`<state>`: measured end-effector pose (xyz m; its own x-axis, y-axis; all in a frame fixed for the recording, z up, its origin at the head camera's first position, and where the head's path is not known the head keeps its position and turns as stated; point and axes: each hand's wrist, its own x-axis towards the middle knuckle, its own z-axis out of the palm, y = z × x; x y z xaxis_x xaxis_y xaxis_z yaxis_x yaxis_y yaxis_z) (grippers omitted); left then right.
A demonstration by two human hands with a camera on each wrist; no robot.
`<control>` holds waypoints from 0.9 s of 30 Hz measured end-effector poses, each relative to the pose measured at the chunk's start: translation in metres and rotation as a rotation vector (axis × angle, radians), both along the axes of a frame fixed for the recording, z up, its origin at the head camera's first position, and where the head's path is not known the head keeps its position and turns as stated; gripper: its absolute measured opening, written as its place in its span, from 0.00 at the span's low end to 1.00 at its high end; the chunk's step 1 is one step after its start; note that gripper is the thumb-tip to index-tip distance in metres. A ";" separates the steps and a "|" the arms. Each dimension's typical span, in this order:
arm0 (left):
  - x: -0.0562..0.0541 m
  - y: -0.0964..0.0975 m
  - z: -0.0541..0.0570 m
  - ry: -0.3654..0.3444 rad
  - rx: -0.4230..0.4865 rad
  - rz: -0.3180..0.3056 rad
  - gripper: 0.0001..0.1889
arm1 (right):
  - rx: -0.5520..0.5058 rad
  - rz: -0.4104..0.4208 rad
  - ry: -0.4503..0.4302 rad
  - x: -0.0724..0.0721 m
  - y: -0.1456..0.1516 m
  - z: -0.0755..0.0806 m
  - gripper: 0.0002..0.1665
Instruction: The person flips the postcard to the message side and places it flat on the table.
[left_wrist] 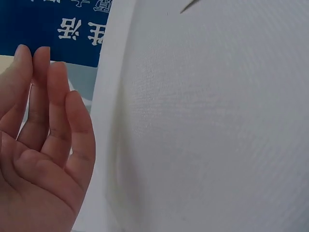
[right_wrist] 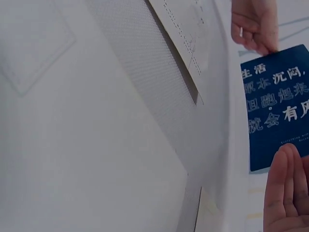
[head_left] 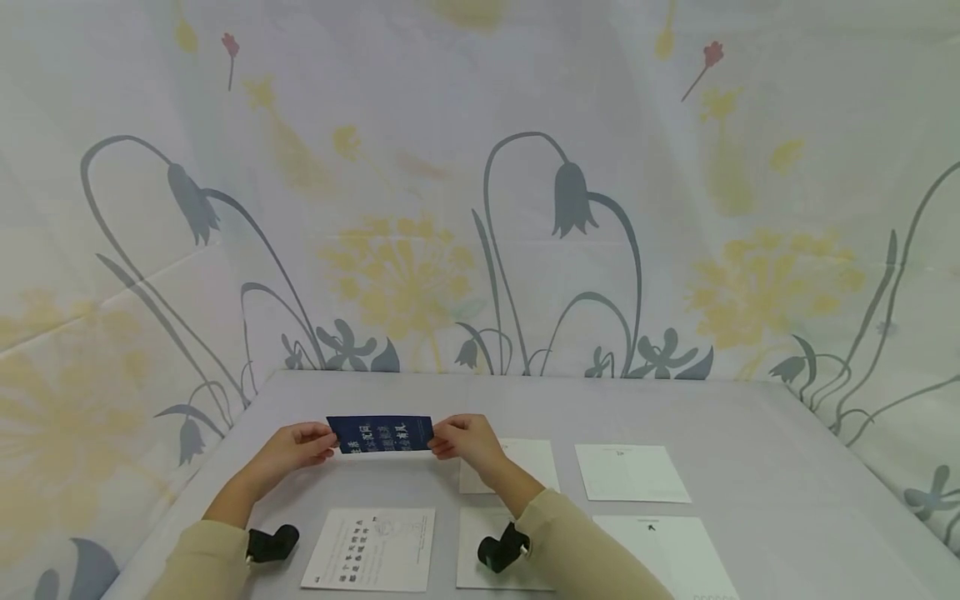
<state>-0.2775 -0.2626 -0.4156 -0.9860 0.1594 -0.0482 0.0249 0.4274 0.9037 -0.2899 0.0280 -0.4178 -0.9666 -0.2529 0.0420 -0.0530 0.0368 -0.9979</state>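
A dark blue postcard [head_left: 380,435] with pale printed characters is held up above the table, tilted, between my two hands. My left hand [head_left: 292,450] pinches its left edge. On the opposite edge, my right hand [head_left: 474,443] pinches it between thumb and fingers. The left wrist view shows the left hand [left_wrist: 46,154] with its fingertips against the lower part of the postcard [left_wrist: 53,34]. From the right wrist, the printed face of the postcard [right_wrist: 273,106] is visible, with the right hand [right_wrist: 285,193] at the near edge and the left hand [right_wrist: 256,24] at the far one.
A postcard with black characters and a line drawing [head_left: 367,550] lies below the held one. Mostly white cards [head_left: 633,473] lie to the right, one [head_left: 660,558] near the front. Another card [head_left: 532,462] is partly behind my right hand. A flower-patterned cloth [head_left: 450,192] hangs behind the table.
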 end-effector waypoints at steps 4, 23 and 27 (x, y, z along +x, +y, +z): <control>-0.001 -0.005 -0.001 -0.014 0.042 -0.030 0.19 | -0.032 0.015 -0.020 -0.001 0.000 0.000 0.11; -0.002 -0.013 -0.002 -0.090 0.249 -0.121 0.22 | -0.024 0.003 -0.045 0.005 -0.002 -0.001 0.08; -0.003 -0.011 -0.003 -0.111 0.263 -0.079 0.24 | -0.044 0.001 -0.040 0.006 -0.002 0.000 0.11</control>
<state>-0.2809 -0.2738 -0.4189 -0.9611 0.2568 -0.1016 -0.0562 0.1785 0.9823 -0.2842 0.0261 -0.4178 -0.9674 -0.2531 0.0140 -0.0127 -0.0070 -0.9999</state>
